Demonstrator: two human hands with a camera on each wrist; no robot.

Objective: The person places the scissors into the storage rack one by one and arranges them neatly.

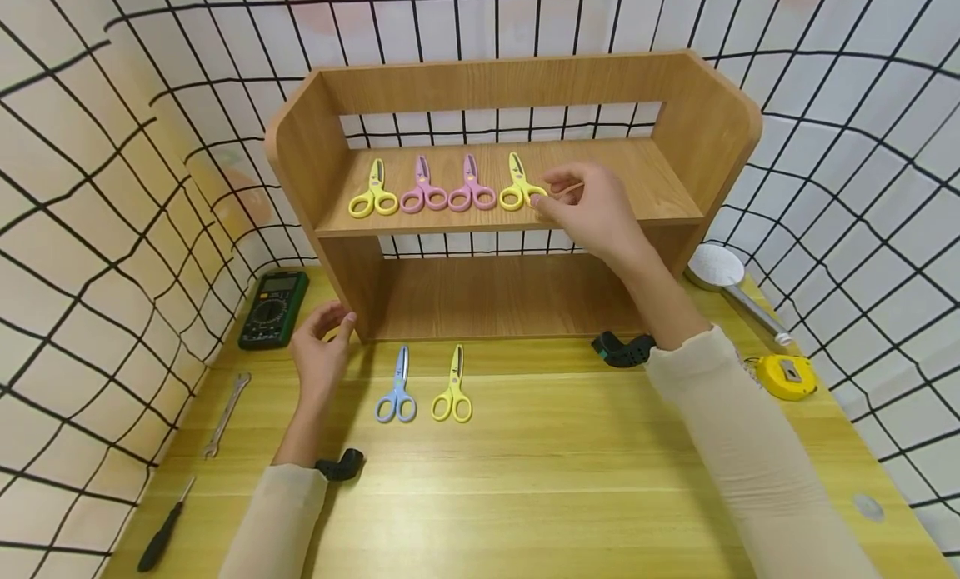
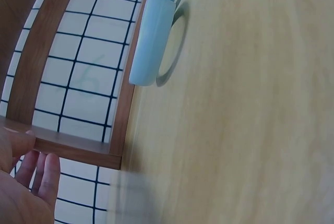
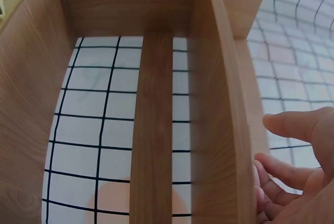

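Shelf (image 1: 675, 187) wood-brown w/ yellow (image 1: 372, 194), 2 pink, yellow scissors (image 1: 517, 187); blue (image 1: 397, 391) + yellow prs on desk, 6 o'clock.

No readable text, labels or numbers anywhere; markings on multimeter (image 1: 273, 309), far left, and tape measure (image 1: 785, 376), right, too small.

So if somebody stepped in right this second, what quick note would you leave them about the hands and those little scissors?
Right hand: fingers at the handle of the rightmost yellow plastic scissors on the wooden shelf; grip unclear.
Left hand: open, touching the shelf's left leg.
Done: four scissors in a row on the shelf, yellow, pink, pink, yellow.
Left: blue scissors and yellow scissors lie on the table.
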